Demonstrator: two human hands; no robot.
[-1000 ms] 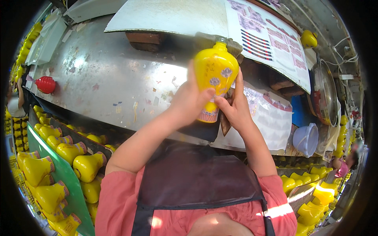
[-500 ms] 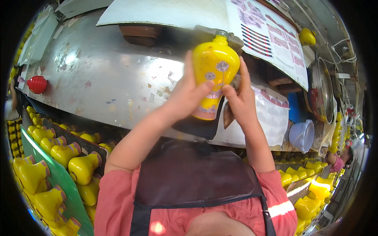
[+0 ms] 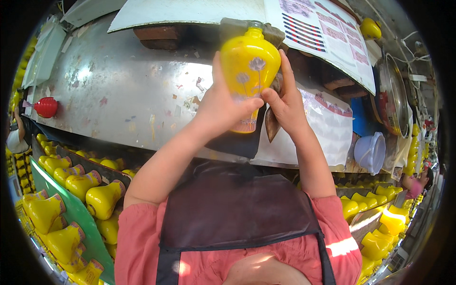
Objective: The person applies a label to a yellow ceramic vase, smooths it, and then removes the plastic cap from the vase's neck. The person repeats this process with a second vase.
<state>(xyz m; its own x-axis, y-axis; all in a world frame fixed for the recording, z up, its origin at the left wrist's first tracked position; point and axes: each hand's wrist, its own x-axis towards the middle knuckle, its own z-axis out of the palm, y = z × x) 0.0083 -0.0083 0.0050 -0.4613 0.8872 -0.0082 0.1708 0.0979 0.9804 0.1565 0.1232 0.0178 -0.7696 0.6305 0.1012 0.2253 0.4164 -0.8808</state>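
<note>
A glossy yellow vase (image 3: 249,57) with purple lotus flowers and a patterned band near its base lies between my hands, its neck pointing away from me. My left hand (image 3: 227,97) wraps its left side, thumb laid across the lower body. On the other side my right hand (image 3: 287,102) grips it, fingers stretched along the edge and thumb pressed on the front near the left thumb. Beneath the vase is a dark cloth (image 3: 237,142). A pointed brown piece (image 3: 271,126) shows beside the vase, under my right hand; its kind I cannot make out.
Printed decal sheets (image 3: 327,35) rest on a raised board beyond my hands, and another sheet (image 3: 323,128) lies to the right. A pale bucket (image 3: 369,153) stands at the table's right edge, a red round pot (image 3: 46,107) far left. Rows of yellow vases (image 3: 105,197) flank me.
Both hands still hold the vase. The whole view has shifted slightly; the left hand's thumb now reaches further across the vase, closer to the right thumb.
</note>
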